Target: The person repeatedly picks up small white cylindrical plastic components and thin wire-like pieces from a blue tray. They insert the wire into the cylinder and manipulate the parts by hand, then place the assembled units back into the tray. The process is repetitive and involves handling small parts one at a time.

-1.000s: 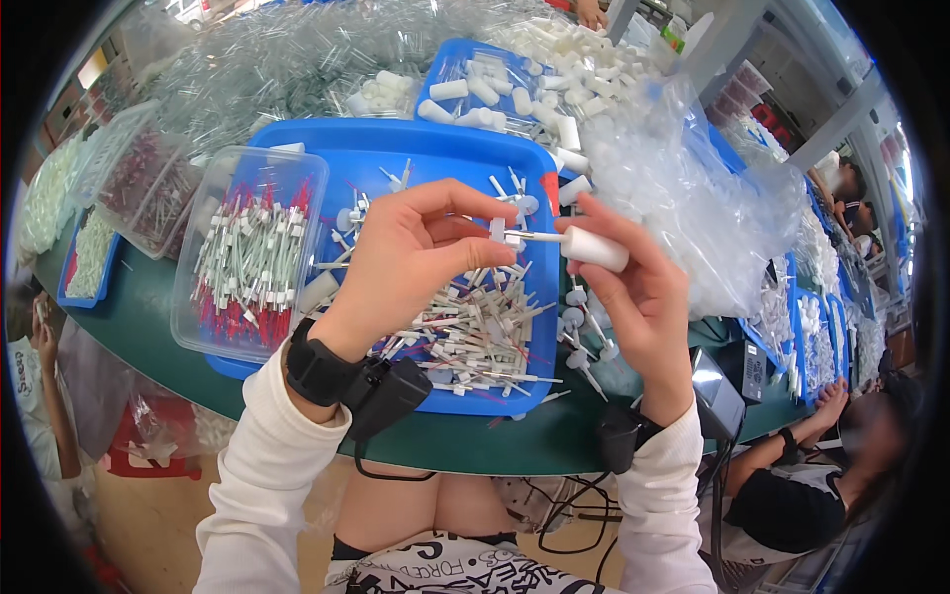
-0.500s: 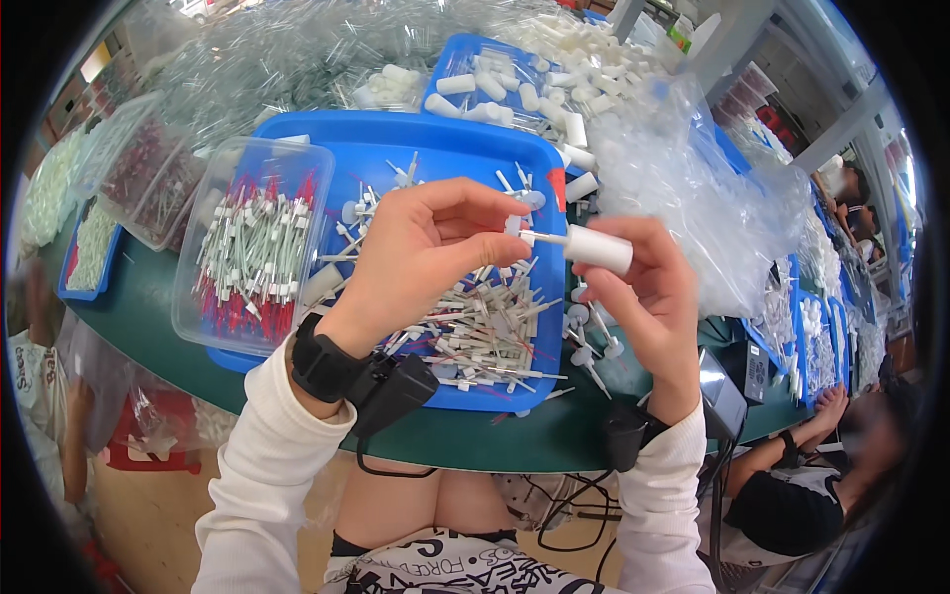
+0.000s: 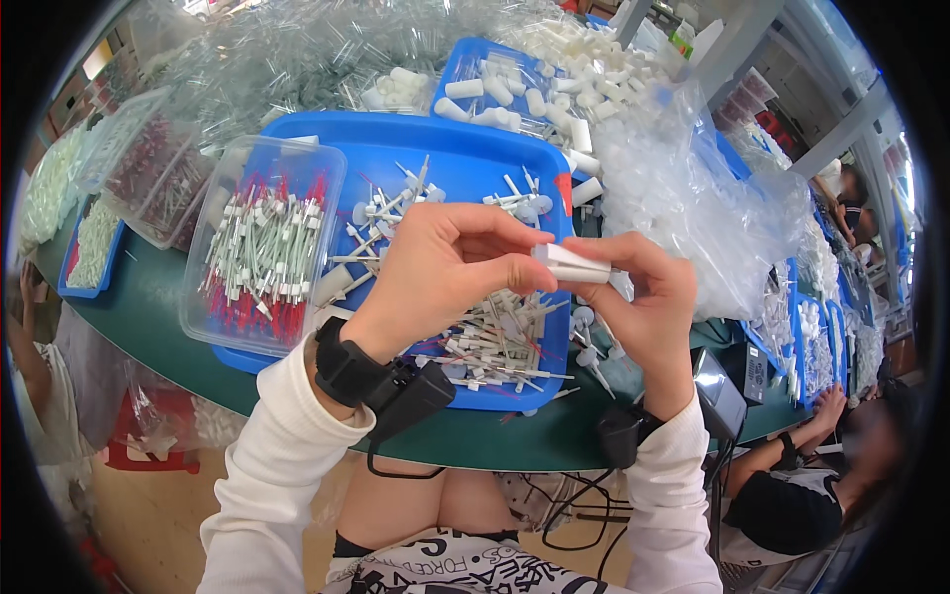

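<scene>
In front of me, over the blue tray, both hands meet at a short white cylinder. My right hand grips it between thumb and fingers from the right. My left hand pinches at its left end, where a small round end piece is mostly hidden by the fingertips. The thin stem seen earlier does not show. Beneath the hands lies a pile of thin white rods with leads. Several similar rods with round grey-white caps lie at the tray's right side.
A clear plastic box of white-and-red wired parts rests on the tray's left side. Behind stands a smaller blue tray with white cylinders. Plastic bags crowd the right. A black box stands at the table's right; co-workers sit both sides.
The stem between my hands has gone from sight as the cylinder and the left fingertips came together. The cylinder shifted slightly left; my left hand moved a little right and down.
</scene>
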The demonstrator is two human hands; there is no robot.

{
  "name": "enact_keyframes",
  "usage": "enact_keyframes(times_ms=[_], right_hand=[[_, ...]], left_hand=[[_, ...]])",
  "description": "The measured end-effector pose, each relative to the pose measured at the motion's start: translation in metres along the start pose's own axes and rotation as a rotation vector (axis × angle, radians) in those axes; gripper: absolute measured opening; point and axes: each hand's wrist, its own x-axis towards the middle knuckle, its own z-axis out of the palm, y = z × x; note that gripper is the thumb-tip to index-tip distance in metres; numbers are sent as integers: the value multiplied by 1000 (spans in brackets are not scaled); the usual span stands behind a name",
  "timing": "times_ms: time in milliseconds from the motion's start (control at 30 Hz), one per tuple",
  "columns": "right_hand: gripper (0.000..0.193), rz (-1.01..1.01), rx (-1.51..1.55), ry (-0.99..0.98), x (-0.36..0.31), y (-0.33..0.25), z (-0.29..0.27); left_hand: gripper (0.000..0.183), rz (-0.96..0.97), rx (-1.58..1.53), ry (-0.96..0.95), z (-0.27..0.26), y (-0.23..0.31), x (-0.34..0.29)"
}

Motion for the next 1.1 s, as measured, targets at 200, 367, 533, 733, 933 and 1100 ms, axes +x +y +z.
enact_keyframes(times_ms=[200, 367, 533, 733, 933, 1100], right_hand=[[40, -83, -33, -230, 41, -3, -5], [31, 93, -40, -43, 151, 61, -20], [20, 24, -668, -183, 208, 156, 8], [21, 86, -854, -85, 199, 130, 27], [28, 60, -21, 41, 117, 16, 1], [33, 161, 273, 34, 31, -10, -9]], left_hand=[[23, 51, -117, 138, -2, -1, 4], [25, -84, -501, 322, -16, 0, 9], [31, -101, -621, 308, -18, -10, 12], [34, -48, -449, 318, -18, -6, 10], [24, 12, -331, 257, -19, 2, 4], [24, 65, -277, 179, -6, -2, 6]])
